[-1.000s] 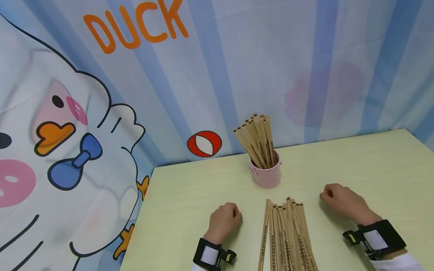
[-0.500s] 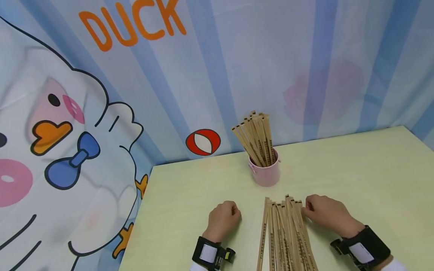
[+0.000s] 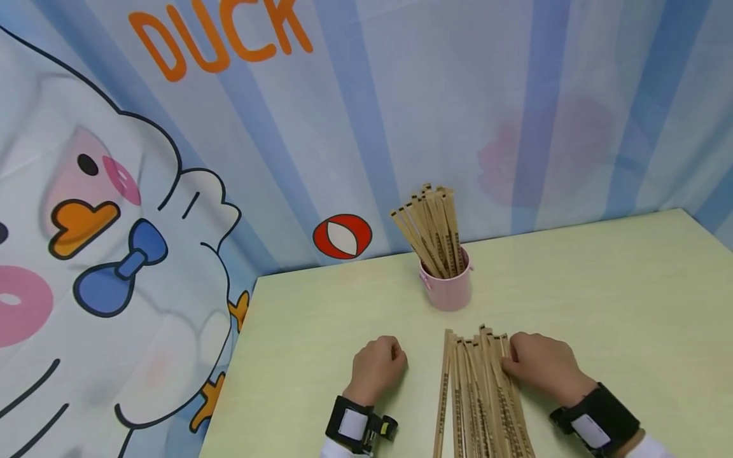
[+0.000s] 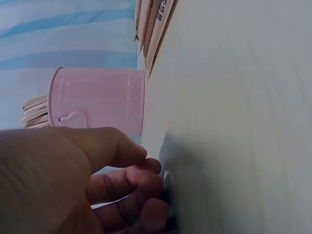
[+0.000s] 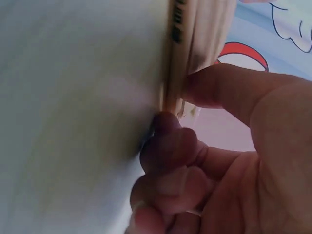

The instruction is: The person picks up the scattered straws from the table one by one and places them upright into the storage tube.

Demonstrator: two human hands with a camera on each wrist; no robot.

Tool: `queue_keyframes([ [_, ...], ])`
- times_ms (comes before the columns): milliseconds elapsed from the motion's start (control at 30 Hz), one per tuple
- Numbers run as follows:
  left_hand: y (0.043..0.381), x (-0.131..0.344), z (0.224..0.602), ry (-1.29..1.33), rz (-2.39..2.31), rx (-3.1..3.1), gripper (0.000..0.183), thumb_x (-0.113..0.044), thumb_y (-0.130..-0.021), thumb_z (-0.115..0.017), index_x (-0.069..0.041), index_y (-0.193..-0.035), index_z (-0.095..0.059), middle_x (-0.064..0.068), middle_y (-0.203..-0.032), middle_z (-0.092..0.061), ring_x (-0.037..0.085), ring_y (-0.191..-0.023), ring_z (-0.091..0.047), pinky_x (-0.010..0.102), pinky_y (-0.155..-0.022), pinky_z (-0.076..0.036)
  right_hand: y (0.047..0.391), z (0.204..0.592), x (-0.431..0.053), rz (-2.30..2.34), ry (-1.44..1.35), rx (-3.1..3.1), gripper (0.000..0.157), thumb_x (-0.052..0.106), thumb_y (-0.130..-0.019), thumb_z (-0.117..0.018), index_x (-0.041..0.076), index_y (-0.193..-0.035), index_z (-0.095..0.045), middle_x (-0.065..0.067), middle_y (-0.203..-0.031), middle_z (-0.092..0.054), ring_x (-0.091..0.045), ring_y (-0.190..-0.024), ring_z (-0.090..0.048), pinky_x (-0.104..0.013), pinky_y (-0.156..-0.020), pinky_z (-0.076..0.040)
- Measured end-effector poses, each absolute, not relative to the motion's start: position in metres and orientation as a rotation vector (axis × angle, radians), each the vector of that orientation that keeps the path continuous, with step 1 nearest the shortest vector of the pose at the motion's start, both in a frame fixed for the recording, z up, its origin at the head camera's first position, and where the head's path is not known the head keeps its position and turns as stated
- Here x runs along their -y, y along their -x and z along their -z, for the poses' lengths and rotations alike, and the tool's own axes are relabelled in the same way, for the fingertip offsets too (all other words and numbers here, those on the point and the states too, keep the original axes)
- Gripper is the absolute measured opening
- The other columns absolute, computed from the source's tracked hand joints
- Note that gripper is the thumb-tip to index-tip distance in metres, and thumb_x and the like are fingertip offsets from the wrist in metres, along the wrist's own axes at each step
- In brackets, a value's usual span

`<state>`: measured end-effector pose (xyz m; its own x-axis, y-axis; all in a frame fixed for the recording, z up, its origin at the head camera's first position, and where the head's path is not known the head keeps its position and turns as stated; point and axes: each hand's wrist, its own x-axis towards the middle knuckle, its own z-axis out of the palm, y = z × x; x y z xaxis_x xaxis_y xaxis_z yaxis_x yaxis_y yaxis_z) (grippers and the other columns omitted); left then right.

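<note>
A bunch of brown paper-wrapped chopsticks [image 3: 478, 394] with dark print lies lengthwise on the table before me. My right hand [image 3: 546, 366] is at the far right end of the bunch. In the right wrist view, its thumb and forefinger pinch the outermost wrapped chopsticks [image 5: 183, 58], which still lie with the rest. Left of the bunch, my left hand [image 3: 378, 366] rests on the table, its fingers loosely curled and holding nothing. The left wrist view shows bare table beside those fingers [image 4: 141, 183].
Behind the bunch stands a pink bucket [image 3: 449, 296] holding more wrapped chopsticks [image 3: 432, 232] upright, some leaning left. A striped blue curtain [image 3: 458, 114] with a duck print hangs along the back edge of the pale table [image 3: 630, 286].
My right hand has come in leftward from the right side of the table, and its fingertips have reached the far end of the wrapped chopsticks. My left hand stays put.
</note>
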<state>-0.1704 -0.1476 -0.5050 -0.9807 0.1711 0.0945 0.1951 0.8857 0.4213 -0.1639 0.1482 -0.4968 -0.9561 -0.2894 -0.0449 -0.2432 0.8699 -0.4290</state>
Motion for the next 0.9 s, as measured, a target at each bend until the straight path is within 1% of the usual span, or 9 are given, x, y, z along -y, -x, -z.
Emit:
queue_keyframes([
  [67,0.17,0.147,0.504,0.289,0.673,2.99,0.024,-0.01,-0.082,-0.059,-0.016,-0.061,-0.051,-0.006,-0.053,-0.044,0.008,-0.045,-0.039,0.025,-0.04,-0.03,0.164,0.497,-0.147,0.646,0.416,-2.945,0.041,0.022,-0.082,-0.061,0.021,-0.051,-0.034,0.009,-0.048,-0.022,-0.009,-0.044,-0.021,-0.027,-0.042,-0.016],
  [167,0.17,0.146,0.504,0.279,0.668,2.987,0.024,-0.01,-0.082,-0.06,-0.015,-0.06,-0.05,-0.006,-0.053,-0.044,0.008,-0.045,-0.039,0.025,-0.04,-0.03,0.166,0.498,-0.146,0.648,0.409,-2.951,0.043,0.021,-0.081,-0.061,0.022,-0.049,-0.032,0.009,-0.048,-0.019,-0.008,-0.043,-0.019,-0.026,-0.042,-0.014],
  [367,0.172,0.146,0.506,0.235,0.66,3.025,0.024,-0.012,-0.084,-0.061,-0.015,-0.062,-0.052,-0.005,-0.054,-0.046,0.009,-0.046,-0.041,0.025,-0.042,-0.031,0.167,0.499,-0.146,0.653,0.378,-2.936,0.038,0.018,-0.081,-0.061,0.019,-0.051,-0.037,0.008,-0.048,-0.026,-0.009,-0.043,-0.028,-0.026,-0.041,-0.019],
  [467,0.172,0.145,0.507,0.221,0.662,3.043,0.024,-0.013,-0.085,-0.061,-0.016,-0.062,-0.052,-0.005,-0.054,-0.046,0.009,-0.047,-0.041,0.024,-0.042,-0.03,0.167,0.498,-0.148,0.663,0.377,-2.917,0.038,0.018,-0.082,-0.062,0.019,-0.052,-0.039,0.008,-0.048,-0.027,-0.009,-0.043,-0.029,-0.027,-0.042,-0.021],
  [667,0.171,0.145,0.505,0.22,0.674,3.045,0.025,-0.013,-0.086,-0.06,-0.015,-0.062,-0.053,-0.005,-0.054,-0.046,0.009,-0.047,-0.041,0.024,-0.042,-0.03,0.169,0.494,-0.155,0.732,0.385,-2.92,0.033,0.011,-0.083,-0.057,0.018,-0.055,-0.04,0.006,-0.051,-0.026,-0.01,-0.045,-0.03,-0.028,-0.043,-0.023],
  [767,0.171,0.145,0.505,0.216,0.679,3.048,0.025,-0.013,-0.086,-0.06,-0.015,-0.063,-0.053,-0.005,-0.054,-0.045,0.009,-0.047,-0.041,0.024,-0.042,-0.03,0.171,0.486,-0.159,0.746,0.387,-2.947,0.034,0.012,-0.087,-0.056,0.017,-0.057,-0.041,0.005,-0.052,-0.029,-0.011,-0.046,-0.033,-0.028,-0.044,-0.025],
  [900,0.171,0.145,0.505,0.22,0.677,3.036,0.025,-0.013,-0.086,-0.06,-0.015,-0.062,-0.053,-0.005,-0.054,-0.046,0.009,-0.046,-0.04,0.023,-0.042,-0.03,0.174,0.467,-0.166,0.785,0.4,-2.98,0.034,0.016,-0.092,-0.057,0.016,-0.06,-0.044,0.003,-0.052,-0.035,-0.013,-0.046,-0.036,-0.029,-0.044,-0.027],
])
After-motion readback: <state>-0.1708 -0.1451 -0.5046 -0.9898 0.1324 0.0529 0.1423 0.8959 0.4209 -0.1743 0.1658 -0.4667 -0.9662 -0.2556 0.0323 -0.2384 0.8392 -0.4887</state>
